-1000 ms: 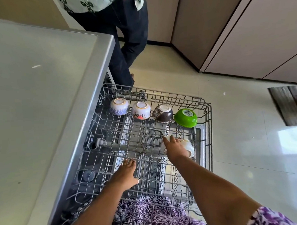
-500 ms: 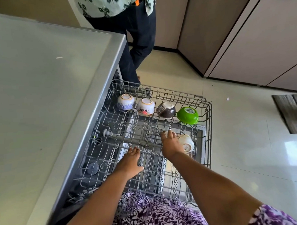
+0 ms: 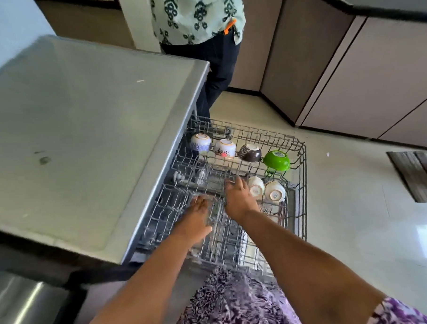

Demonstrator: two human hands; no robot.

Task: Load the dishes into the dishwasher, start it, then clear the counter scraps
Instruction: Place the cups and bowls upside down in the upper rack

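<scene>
Our fingers (image 3: 234,184) lie straight and slightly apart on both hands, holding nothing, over the upper rack (image 3: 302,182). We judge loading partly done: six upturned bowls sit toward one o'clock, green bowl (image 3: 276,160) and two white cups (image 3: 275,193) among them. Starting it and clearing the tabletop (image 3: 84,133) remain.

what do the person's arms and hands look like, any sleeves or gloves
Both hands are bare: no gloves on the left hand or right hand, and no rings or watch visible. Forearms are uncovered. A purple-and-white patterned short sleeve shows on the right upper arm.
</scene>
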